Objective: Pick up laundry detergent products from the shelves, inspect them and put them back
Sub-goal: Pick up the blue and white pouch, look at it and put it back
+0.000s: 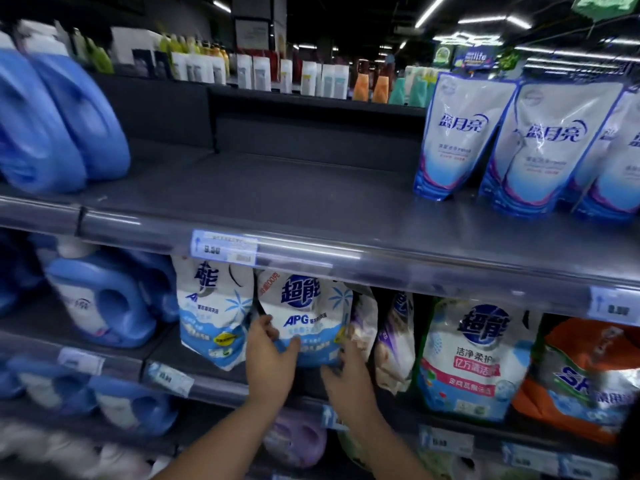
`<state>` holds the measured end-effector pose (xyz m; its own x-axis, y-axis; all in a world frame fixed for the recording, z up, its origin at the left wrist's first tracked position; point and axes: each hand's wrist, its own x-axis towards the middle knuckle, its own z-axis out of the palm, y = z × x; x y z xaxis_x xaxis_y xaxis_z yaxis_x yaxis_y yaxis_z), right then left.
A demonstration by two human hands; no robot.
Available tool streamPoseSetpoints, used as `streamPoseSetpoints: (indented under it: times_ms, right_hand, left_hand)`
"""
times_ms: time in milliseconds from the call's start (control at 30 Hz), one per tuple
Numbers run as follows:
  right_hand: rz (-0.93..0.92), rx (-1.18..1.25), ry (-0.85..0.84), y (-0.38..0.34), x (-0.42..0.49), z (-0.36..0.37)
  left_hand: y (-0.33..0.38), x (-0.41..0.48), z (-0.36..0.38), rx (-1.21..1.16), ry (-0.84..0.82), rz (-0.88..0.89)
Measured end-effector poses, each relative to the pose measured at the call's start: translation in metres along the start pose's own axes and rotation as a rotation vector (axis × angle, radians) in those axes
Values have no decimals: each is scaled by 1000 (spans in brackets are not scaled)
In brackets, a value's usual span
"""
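APG detergent pouch point(308, 317) on middle shelf point(214, 384), right of twin pouch point(213, 306). Left hand point(268, 358) pinches lower-left edge; right hand point(349, 374) at lower-right corner, grip unclear. Support the base, keep it upright, don't drag neighbours.

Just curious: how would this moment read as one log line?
left hand: grips pouch, lower left | right hand: holds pouch, lower right | pouch: at shelf front
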<state>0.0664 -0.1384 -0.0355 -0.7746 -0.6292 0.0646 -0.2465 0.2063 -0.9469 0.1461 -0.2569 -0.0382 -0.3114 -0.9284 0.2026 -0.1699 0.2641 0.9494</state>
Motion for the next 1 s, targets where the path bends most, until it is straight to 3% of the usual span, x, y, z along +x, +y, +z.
streamPoseSetpoints:
  times_ms: [67,200,433,800,1000]
  right_hand:
    - [3,-10,0,-5,23,8]
    - [132,-40,21,-1,41,15]
    - [182,144,90,4,32,22]
    - [223,297,122,-1,16,15]
    - [250,391,171,3,8,6]
  left_hand:
    - [1,14,-2,-19,-1,-33]
    - [-8,34,-3,-43,-223,-140]
    - [-14,40,-12,-153,-266,-188]
    - [-7,0,-19,-137,-175,-69]
    - [17,-9,-45,-178,-222,80]
